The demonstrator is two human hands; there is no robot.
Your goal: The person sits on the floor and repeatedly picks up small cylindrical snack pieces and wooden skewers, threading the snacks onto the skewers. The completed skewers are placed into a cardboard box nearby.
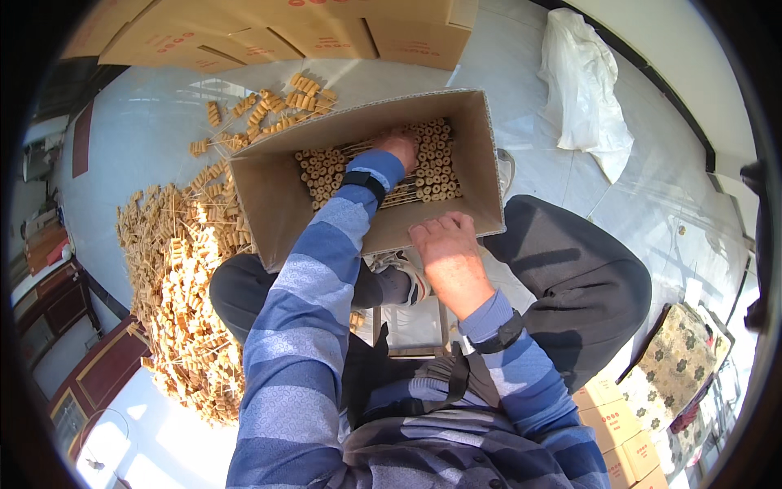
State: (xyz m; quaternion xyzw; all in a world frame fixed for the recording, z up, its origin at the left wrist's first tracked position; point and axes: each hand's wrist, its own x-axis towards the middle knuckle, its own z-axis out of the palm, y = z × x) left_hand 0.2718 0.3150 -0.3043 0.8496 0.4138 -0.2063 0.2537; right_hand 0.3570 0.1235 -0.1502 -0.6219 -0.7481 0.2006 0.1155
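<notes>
An open cardboard box [281, 191] stands tilted between my knees. Inside it lie rows of skewers [436, 155], thin sticks with tan, ring-shaped pieces on their ends, packed at the left and right sides with bare sticks across the middle. My left hand [397, 149] reaches deep into the box, at the skewers near the far wall; its fingers are hidden. On the box's near rim rests my right hand [446, 253], its fingers hooked over the edge and gripping it.
A large heap of loose skewers [187, 285] lies on the floor at my left, with more scattered behind the box. Closed cartons [326, 37] line the far side. A white plastic sheet [582, 90] lies far right; a flower-patterned cloth [680, 354] and cartons [615, 424] are at lower right.
</notes>
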